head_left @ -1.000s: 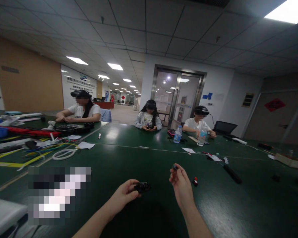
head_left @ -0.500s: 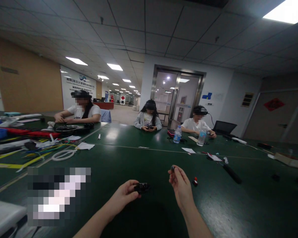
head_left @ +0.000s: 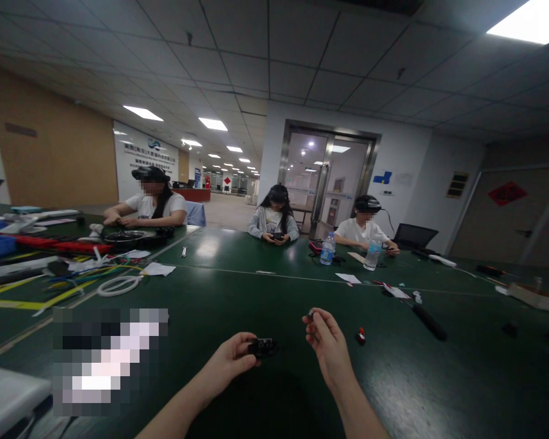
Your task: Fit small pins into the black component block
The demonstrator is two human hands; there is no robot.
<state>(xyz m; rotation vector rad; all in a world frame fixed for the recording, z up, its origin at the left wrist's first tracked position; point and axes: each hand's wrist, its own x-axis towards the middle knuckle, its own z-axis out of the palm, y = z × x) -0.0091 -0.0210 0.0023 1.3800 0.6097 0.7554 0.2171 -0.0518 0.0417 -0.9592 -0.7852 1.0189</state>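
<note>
Over the green table (head_left: pixel 238 299), my left hand (head_left: pixel 231 360) is closed on a small black device (head_left: pixel 264 347), gripped at its left end between thumb and fingers. Its exact kind is too dark to make out. My right hand (head_left: pixel 329 341) pinches a tiny grey metallic piece (head_left: pixel 310 314) between thumb and fingertips, apart from the device and a little higher. To the right of my right hand lies a small red and dark object (head_left: pixel 360 335) on the tabletop.
Three people sit across the table. Two water bottles (head_left: pixel 327 249) stand before the right one. A black-handled tool (head_left: pixel 429 322) lies at right. At left are cables, a coiled white tube (head_left: pixel 119 285), a small wrench (head_left: pixel 183 252), papers (head_left: pixel 159 269) and a white case (head_left: pixel 11 396).
My right hand has moved slightly left and down with the tiny piece, closer to the black device. My left hand holds nearly still. The view has shifted very slightly.
</note>
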